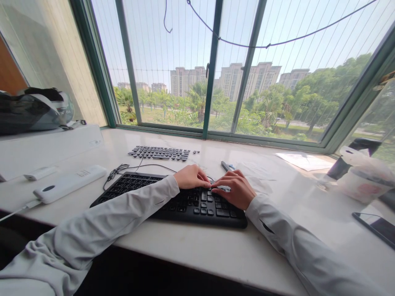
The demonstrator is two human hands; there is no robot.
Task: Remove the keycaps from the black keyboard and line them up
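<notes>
A black keyboard (pixel 197 213) lies on the white counter. Its left and middle parts show bare key sockets, while keycaps sit on the number pad at the right. My left hand (pixel 193 177) reaches over its upper right part, fingertips pressed together and pointing down. Close beside it, my right hand (pixel 236 189) bends over the number pad's top edge with thumb and fingers drawn together. The fingertips of both hands nearly meet; whatever lies between them is too small or hidden to make out. Behind the keyboard, loose black keycaps (pixel 159 153) are laid out in rows.
A dark slim tool (pixel 226 166) lies behind my right hand near a clear plastic sheet (pixel 257 172). A coiled cable (pixel 119 170) is at the keyboard's left. White power bank (pixel 70 183) at left; phone (pixel 376 228) and bagged tub (pixel 365 181) at right. Windows stand behind.
</notes>
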